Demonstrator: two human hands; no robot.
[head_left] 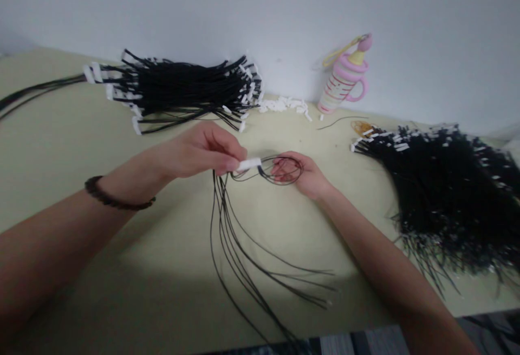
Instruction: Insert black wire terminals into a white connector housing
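My left hand [207, 152] pinches a white connector [248, 165] at one end, together with the thin black wires [239, 236] beside it. Those wires hang from under the left fingers and fan out toward the table's front edge. From the connector's other end, more wire curves into a loop [280, 182] at my right hand [303, 173]. Its curled fingers are around the loop, partly hidden behind the wires and slightly blurred. A dark bead bracelet [117, 198] circles my left wrist.
A pile of black cables with white ends [182, 86] lies back left, beside small white pieces [284, 104]. A pink and white bottle [343, 84] stands against the wall. Yellowish rings [363, 127] sit near a big black wire heap [450, 192] at right.
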